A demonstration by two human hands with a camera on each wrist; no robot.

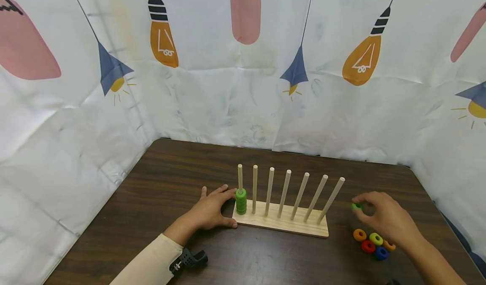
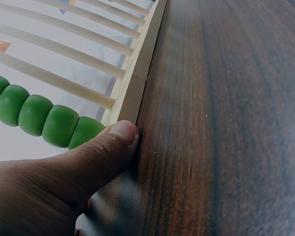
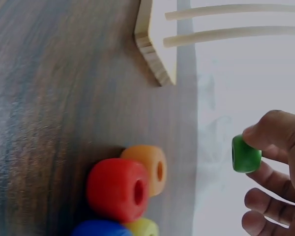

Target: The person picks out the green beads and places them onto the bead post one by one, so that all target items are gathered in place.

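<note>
A wooden peg rack [image 1: 282, 222] with a row of upright pegs stands on the table. Several green beads [image 1: 241, 202] are stacked on its leftmost peg, and the other pegs are bare. My left hand [image 1: 209, 209] holds the left end of the base, the thumb [image 2: 119, 136] against its front edge and the fingers towards the back. Off the rack's right end, my right hand [image 1: 391, 218] pinches a single green bead [image 3: 246, 155] between thumb and fingers, raised above the table.
Loose beads lie close together below my right hand: a red bead [image 1: 368, 246], a blue bead [image 1: 381, 253], a yellow-green bead [image 1: 376, 239] and two orange ones [image 1: 359, 235]. A patterned white cloth [image 1: 212, 103] hangs behind the dark wooden table [image 1: 265, 255].
</note>
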